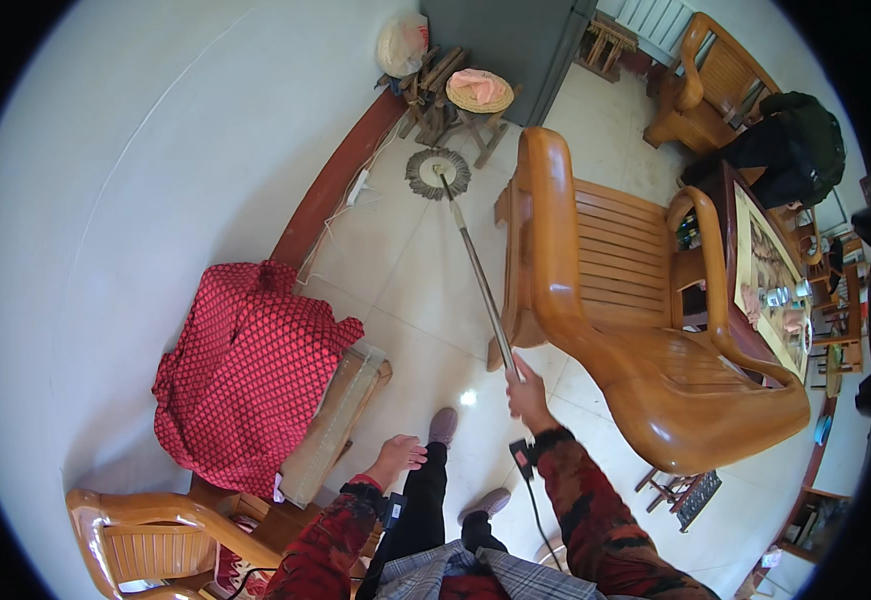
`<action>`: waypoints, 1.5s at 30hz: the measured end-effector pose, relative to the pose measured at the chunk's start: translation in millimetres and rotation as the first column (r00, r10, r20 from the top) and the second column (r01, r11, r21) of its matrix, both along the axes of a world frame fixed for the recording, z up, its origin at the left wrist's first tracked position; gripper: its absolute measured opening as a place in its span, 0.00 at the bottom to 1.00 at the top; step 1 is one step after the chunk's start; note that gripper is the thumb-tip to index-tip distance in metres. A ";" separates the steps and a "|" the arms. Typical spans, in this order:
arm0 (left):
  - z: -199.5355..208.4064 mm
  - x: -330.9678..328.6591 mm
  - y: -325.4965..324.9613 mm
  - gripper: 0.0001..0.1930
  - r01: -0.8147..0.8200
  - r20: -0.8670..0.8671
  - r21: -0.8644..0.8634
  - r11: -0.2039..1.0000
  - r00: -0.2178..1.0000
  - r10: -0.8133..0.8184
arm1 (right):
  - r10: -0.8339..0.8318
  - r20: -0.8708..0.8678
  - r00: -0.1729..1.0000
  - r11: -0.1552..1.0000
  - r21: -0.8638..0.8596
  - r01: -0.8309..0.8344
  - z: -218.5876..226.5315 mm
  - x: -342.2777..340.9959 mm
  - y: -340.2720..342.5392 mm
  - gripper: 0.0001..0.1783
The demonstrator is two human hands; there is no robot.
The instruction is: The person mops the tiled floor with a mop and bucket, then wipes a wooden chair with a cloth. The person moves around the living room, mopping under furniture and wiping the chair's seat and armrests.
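My right hand (529,396) is wrapped round the metal pole of a mop (481,275). The pole reaches forward to a round mop head (439,174) with a grey fringe, which lies flat on the tiled floor near the wall. Below and to the left, my left hand (399,458) hangs free of the mop, holding nothing, its fingers loosely stretched out. It is nearest to a low padded piece (336,425) partly covered by a red patterned cloth (256,375).
A large wooden armchair (621,250) stands right of the mop. A woven-topped stool (481,92) and folded wooden stools (426,95) are beyond the mop head. A white power strip (359,187) with cords lies along the wall. Another person (806,145) bends by the table (771,255).
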State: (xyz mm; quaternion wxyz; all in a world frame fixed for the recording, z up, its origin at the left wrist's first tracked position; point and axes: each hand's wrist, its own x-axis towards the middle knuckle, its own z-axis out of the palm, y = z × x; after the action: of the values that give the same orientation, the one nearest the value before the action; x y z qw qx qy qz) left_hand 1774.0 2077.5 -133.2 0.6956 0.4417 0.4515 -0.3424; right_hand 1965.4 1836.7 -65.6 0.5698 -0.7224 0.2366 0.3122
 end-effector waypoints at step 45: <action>12.2 76.4 -45.8 0.23 0.263 0.102 -0.025 0.965 0.961 -0.259 | -0.123 -0.110 0.986 0.989 0.068 0.131 14.3 14.0 8.4 0.27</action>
State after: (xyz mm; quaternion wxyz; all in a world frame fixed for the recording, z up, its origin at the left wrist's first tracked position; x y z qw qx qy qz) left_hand 1850.3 2031.7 -121.0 0.6740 0.5000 0.3482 -0.4178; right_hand 1979.4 1845.1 -51.3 0.6020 -0.6663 0.3001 0.3217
